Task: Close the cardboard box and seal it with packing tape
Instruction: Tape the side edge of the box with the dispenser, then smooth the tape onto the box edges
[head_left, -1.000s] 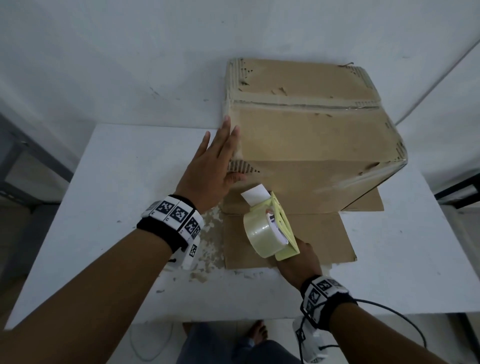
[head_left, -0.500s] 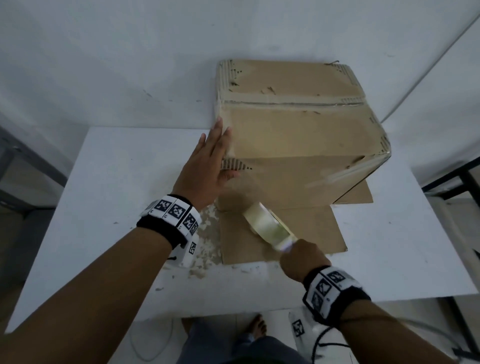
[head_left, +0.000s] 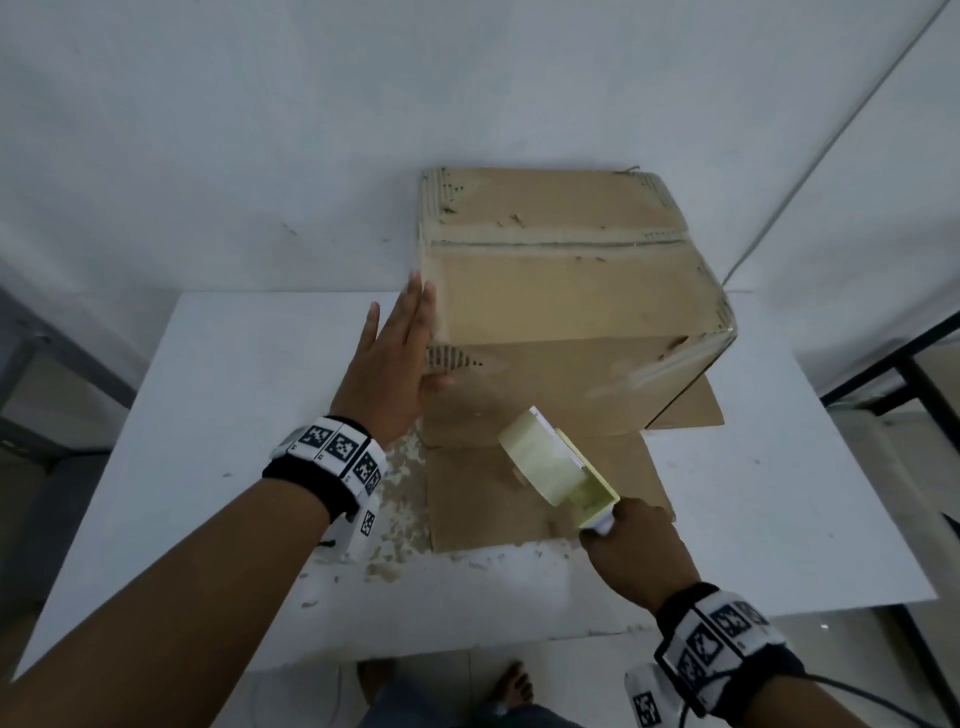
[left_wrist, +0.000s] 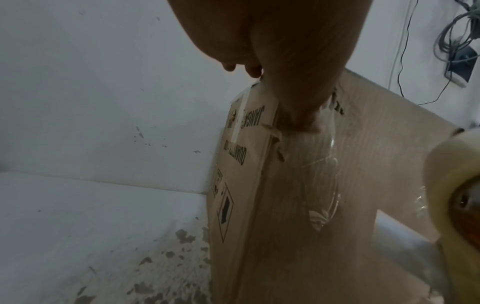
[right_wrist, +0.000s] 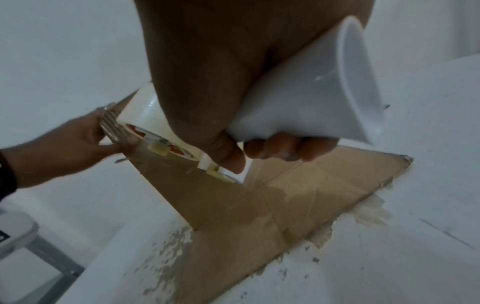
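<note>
A worn cardboard box (head_left: 566, 312) stands on a flat cardboard sheet (head_left: 498, 509), its top flaps lying shut along a seam (head_left: 556, 242). My left hand (head_left: 402, 353) lies flat with straight fingers against the box's near left corner; in the left wrist view my thumb (left_wrist: 298, 98) presses that corner of the box (left_wrist: 350, 195), where wrinkled clear tape (left_wrist: 324, 174) sticks to the front face. My right hand (head_left: 631, 545) grips the white handle (right_wrist: 306, 98) of a yellow-green tape dispenser (head_left: 558, 467), held just off the box's front, above the sheet.
The white table (head_left: 234, 415) has flaked paint chips (head_left: 400, 499) beside the sheet's left edge. A white wall stands close behind the box. A dark metal frame (head_left: 914, 374) is at the right, and cables (left_wrist: 457, 41) hang on the wall.
My right hand has drawn the tape dispenser down and back from the box's front face, towards me and to the right. My left hand stays flat on the box's corner.
</note>
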